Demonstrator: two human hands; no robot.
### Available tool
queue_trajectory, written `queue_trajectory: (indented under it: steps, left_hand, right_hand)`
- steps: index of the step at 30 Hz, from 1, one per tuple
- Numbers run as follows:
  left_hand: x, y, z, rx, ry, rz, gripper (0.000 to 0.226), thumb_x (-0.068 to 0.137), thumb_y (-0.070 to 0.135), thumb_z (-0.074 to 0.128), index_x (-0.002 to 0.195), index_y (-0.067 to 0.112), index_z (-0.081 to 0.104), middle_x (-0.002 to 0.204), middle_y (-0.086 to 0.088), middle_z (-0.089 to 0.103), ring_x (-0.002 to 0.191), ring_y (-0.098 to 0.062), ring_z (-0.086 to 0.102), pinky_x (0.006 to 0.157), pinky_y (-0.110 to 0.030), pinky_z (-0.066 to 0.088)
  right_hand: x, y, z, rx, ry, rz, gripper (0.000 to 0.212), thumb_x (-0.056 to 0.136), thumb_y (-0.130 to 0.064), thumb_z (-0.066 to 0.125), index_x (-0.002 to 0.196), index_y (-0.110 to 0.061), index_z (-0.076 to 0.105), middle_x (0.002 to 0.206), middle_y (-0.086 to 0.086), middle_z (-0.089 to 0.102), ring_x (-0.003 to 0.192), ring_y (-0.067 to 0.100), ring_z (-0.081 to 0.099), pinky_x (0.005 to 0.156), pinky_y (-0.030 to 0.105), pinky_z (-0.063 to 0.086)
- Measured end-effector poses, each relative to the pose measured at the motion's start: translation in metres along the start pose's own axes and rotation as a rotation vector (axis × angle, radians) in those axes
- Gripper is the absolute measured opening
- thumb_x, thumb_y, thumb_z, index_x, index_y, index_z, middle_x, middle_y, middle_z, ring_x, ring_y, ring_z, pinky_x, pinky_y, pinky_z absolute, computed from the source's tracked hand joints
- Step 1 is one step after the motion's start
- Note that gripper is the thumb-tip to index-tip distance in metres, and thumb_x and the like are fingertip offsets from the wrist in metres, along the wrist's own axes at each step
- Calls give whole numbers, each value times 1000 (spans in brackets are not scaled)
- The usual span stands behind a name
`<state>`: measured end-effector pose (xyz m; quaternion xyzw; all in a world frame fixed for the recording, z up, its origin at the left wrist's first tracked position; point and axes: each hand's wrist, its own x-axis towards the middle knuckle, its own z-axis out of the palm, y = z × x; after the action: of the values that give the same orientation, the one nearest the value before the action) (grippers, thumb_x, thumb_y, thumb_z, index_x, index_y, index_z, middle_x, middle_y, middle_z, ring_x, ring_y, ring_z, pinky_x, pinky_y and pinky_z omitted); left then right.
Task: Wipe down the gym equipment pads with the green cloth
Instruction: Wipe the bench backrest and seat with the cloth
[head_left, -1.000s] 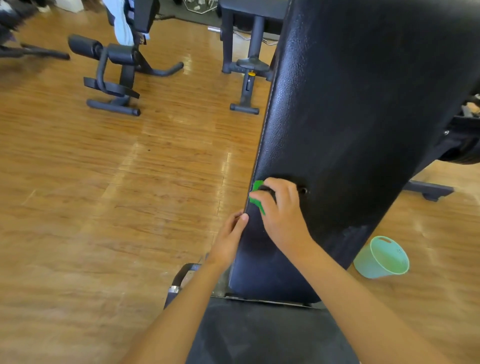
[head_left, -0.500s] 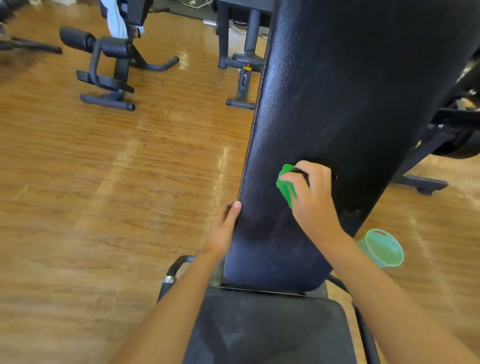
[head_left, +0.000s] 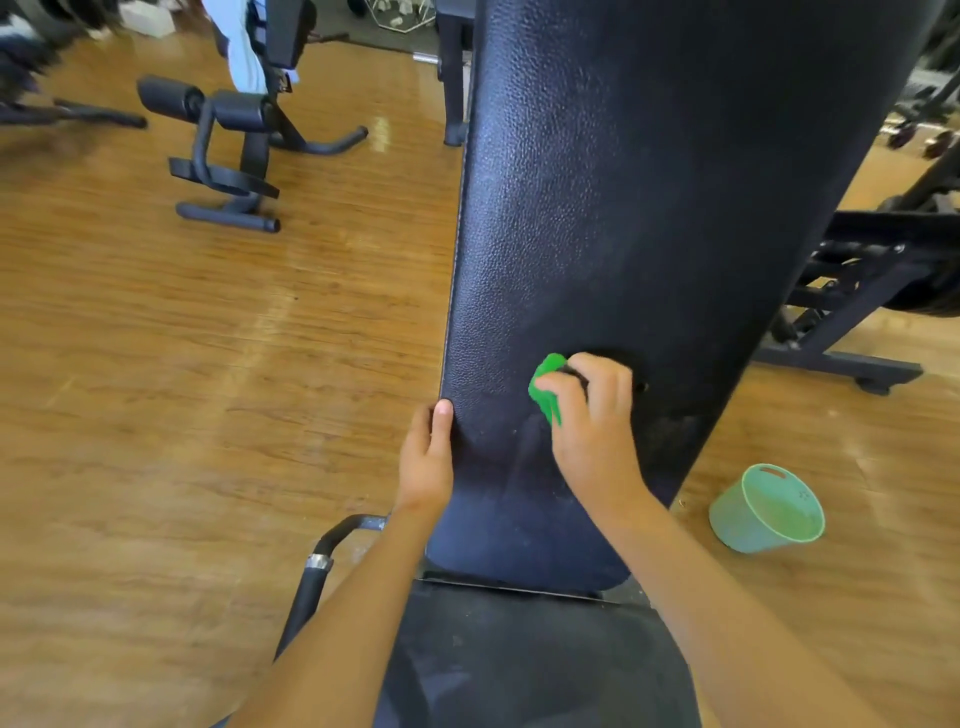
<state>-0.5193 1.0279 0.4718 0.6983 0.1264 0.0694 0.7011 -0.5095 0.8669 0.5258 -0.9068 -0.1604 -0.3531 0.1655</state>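
At the bottom edge, the seat pad (head_left: 519, 665) lies under both forearms. Above it, the left hand (head_left: 426, 462) grips the left edge of the back pad (head_left: 623, 208), thumb on its face. Just beside it, the right hand (head_left: 592, 421) has its fingers (head_left: 605, 376) clenched round the cloth (head_left: 545, 387), pressed to the pad's lower middle. A bucket (head_left: 763, 512) sits on the floor (head_left: 208, 389) to the right. Farther left stands another bench (head_left: 228, 156).

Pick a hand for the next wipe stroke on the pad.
Right. The right hand grips the cloth against the pad; the left hand holds the pad's edge, likely steadying it.
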Motion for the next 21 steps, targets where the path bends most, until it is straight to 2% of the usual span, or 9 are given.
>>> queue_trajectory:
  steps: [3, 5, 8, 11, 14, 16, 18, 21]
  left_hand:
    - [-1, 1, 0, -5, -9, -6, 22, 103, 33, 35, 101, 25, 55, 95, 20, 57, 93, 1, 49, 79, -7, 37]
    - [0, 2, 0, 2, -15, -14, 22, 103, 34, 35, 98, 31, 55, 97, 23, 57, 92, 8, 49, 81, -8, 36]
    - [0, 4, -1, 39, -20, -8, 22, 103, 33, 34, 90, 36, 52, 94, 23, 54, 88, 11, 48, 74, 1, 35]
    - [1, 6, -3, 69, -35, 3, 22, 103, 33, 33, 90, 35, 51, 93, 21, 54, 87, 9, 48, 71, 4, 34]
    - [0, 5, -4, 94, -54, 1, 22, 103, 35, 31, 94, 34, 51, 94, 21, 53, 87, 11, 48, 73, 2, 35]
    - [-1, 5, -4, 101, -51, 8, 22, 103, 35, 31, 100, 29, 52, 96, 22, 54, 88, 13, 48, 72, 3, 35]
    - [-1, 6, -4, 112, -44, 19, 23, 103, 33, 31, 95, 31, 52, 94, 21, 53, 85, 12, 48, 70, 4, 33]
    - [0, 4, -3, 104, -35, 21, 23, 103, 33, 31, 93, 30, 52, 93, 20, 53, 86, 9, 48, 71, 3, 35]
  right_hand:
    - [-28, 0, 9, -14, -8, -149, 12, 80, -7, 67, 92, -6, 70, 113, 9, 44, 99, 27, 43, 91, 30, 40]
    - [-39, -1, 10, -22, -58, -159, 16, 75, -7, 68, 90, -6, 72, 113, 8, 42, 98, 25, 43, 83, 34, 50]
    - [-46, 1, 5, -7, -153, -186, 27, 67, 0, 80, 91, -7, 70, 113, 11, 51, 98, 25, 43, 78, 35, 54]
    - [-37, 10, -7, 21, -172, -203, 31, 67, 1, 82, 93, -7, 67, 112, 12, 51, 99, 26, 43, 85, 35, 49]
    - [-15, 21, -26, 17, -71, -130, 21, 76, -4, 77, 95, -5, 68, 115, 8, 43, 101, 27, 43, 94, 31, 37]
    - [7, 28, -41, 1, 36, -91, 16, 81, -6, 73, 96, -5, 68, 115, 8, 42, 102, 28, 42, 96, 31, 35]
    - [27, 35, -54, 19, 139, -33, 11, 87, -7, 63, 97, -5, 66, 115, 8, 41, 101, 28, 41, 96, 29, 34]
    - [36, 40, -61, 30, 208, 92, 18, 90, -14, 52, 103, -8, 62, 116, 11, 42, 105, 28, 40, 97, 19, 30]
